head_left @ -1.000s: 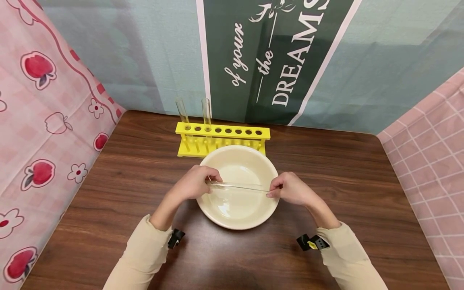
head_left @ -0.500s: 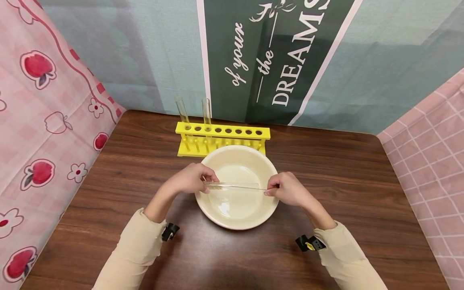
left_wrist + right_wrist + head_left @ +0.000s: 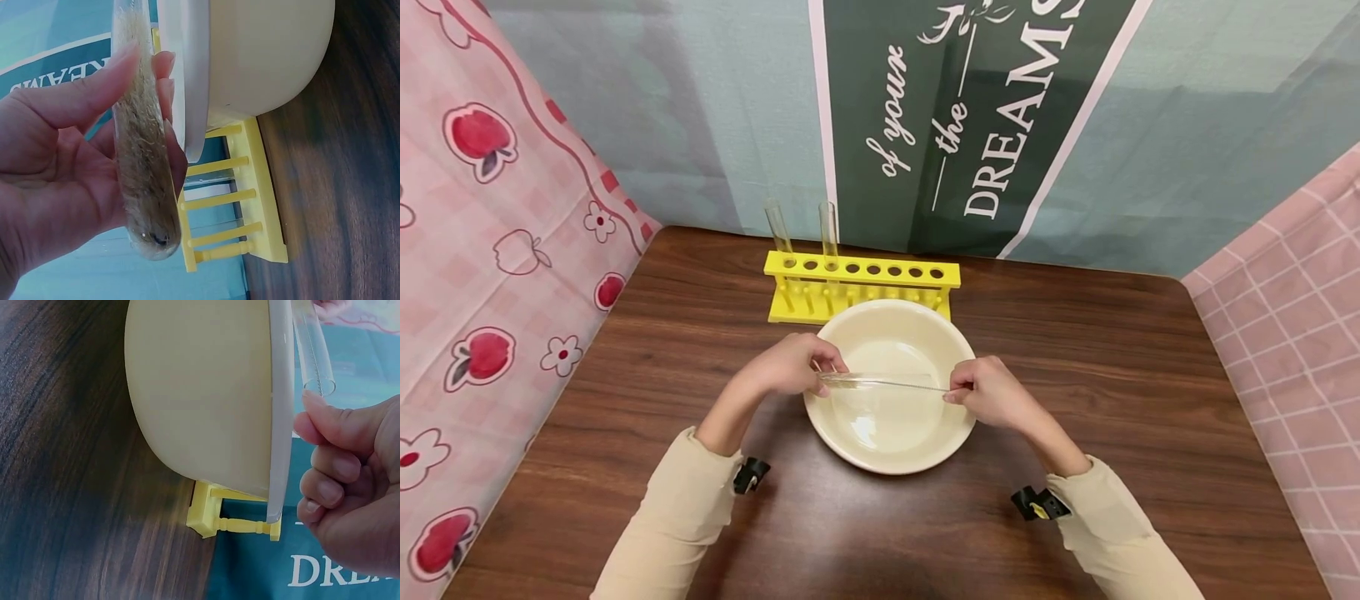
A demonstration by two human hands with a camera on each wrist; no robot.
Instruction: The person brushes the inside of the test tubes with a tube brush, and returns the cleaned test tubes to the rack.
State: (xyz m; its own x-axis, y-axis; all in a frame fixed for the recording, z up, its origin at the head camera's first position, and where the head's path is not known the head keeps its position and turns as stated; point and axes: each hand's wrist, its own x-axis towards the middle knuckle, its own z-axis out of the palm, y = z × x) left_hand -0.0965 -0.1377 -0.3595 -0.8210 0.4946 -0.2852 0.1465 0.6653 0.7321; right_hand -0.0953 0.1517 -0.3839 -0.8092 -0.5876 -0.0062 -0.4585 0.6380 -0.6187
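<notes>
A clear glass test tube (image 3: 164,206) lies almost level above the cream basin (image 3: 891,458). My left hand (image 3: 795,364) grips it near its rounded end, thumb on one side and fingers on the other. Inside that end sits the bristled head of a test tube brush (image 3: 142,169). The brush's thin twisted wire runs out of the tube's mouth to the right. My right hand (image 3: 990,392) pinches this wire between thumb and forefinger, close to the tube's rim in the right wrist view. The wire's far end is hidden in the hand.
Behind the basin stands a yellow test tube rack (image 3: 865,269), its front partly covered by the basin. Two more test tubes (image 3: 829,233) stand in its left holes. The wooden table (image 3: 1112,375) ends at a cloth backdrop (image 3: 715,108).
The left hand has moved left and slightly up with the test tube. The right hand has shifted slightly left, still pinching the brush wire. Basin and rack stay put.
</notes>
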